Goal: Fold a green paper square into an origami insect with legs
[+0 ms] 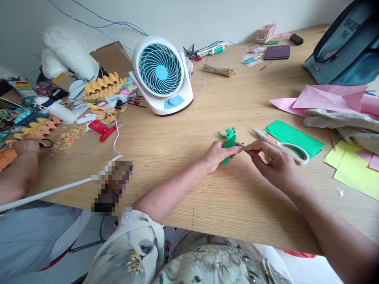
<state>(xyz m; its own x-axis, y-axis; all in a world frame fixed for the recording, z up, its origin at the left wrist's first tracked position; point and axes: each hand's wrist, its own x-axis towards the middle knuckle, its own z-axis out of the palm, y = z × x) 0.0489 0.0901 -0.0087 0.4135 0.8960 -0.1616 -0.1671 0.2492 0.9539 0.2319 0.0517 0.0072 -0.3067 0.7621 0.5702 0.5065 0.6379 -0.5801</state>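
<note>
My left hand (217, 156) is closed around a piece of green crepe paper (229, 142), whose upper end is cut into ragged strips. Close on its right, my right hand (274, 161) pinches with thumb and forefinger at a small green bit (244, 145) by my left thumb tip. The two hands almost meet at the fingertips. Partly behind my right hand lies a pair of white-handled scissors (301, 153), its blade tip showing to the left. Under and beyond the scissors rest folded green paper sheets (293, 136).
A white fan (161, 75) stands at the back. Left of it are a red glue gun (103, 128), paper scraps and a co-worker's hand (26, 146) with scissors. Pink paper (328, 98), yellow sheets (355, 169), a glove (340, 122) and a blue bag (349, 47) lie at right.
</note>
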